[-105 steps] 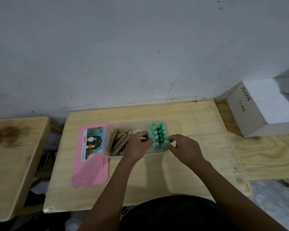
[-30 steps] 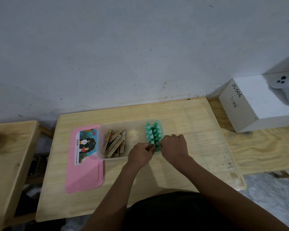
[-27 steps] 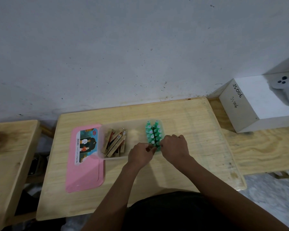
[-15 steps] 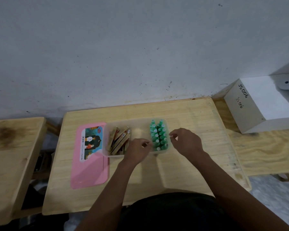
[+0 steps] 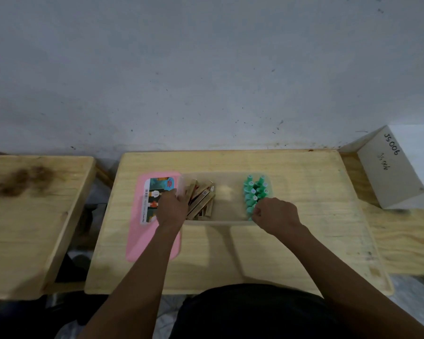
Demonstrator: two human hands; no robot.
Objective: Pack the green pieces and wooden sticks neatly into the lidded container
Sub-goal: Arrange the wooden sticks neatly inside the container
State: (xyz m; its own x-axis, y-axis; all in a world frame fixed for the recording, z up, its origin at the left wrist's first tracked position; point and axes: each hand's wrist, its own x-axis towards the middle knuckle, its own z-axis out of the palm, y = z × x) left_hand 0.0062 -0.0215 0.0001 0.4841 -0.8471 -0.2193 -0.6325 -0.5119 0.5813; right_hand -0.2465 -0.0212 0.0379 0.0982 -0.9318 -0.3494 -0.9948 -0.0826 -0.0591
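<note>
A clear plastic container [image 5: 227, 217] stands on the middle wooden table [image 5: 304, 216]. Several wooden sticks [image 5: 202, 199] lie slanted in its left half. Several green pieces [image 5: 255, 190] stand in rows at its right end. The pink lid [image 5: 142, 238] with a picture label lies flat, touching the container's left side. My left hand [image 5: 171, 211] is at the container's left end, thumb at the wall, fingers outside over the lid's right edge. My right hand [image 5: 277, 216] is curled on the container's near right corner, beside the nearest green pieces.
A white box [image 5: 402, 172] with handwriting sits on the bench at the right. A second wooden table [image 5: 34, 216] with a dark stain stands at the left across a gap. A grey wall runs behind the tables.
My left hand has moved from the container's middle front to its left end. My right hand has come in from the right and curled onto the near right corner.
</note>
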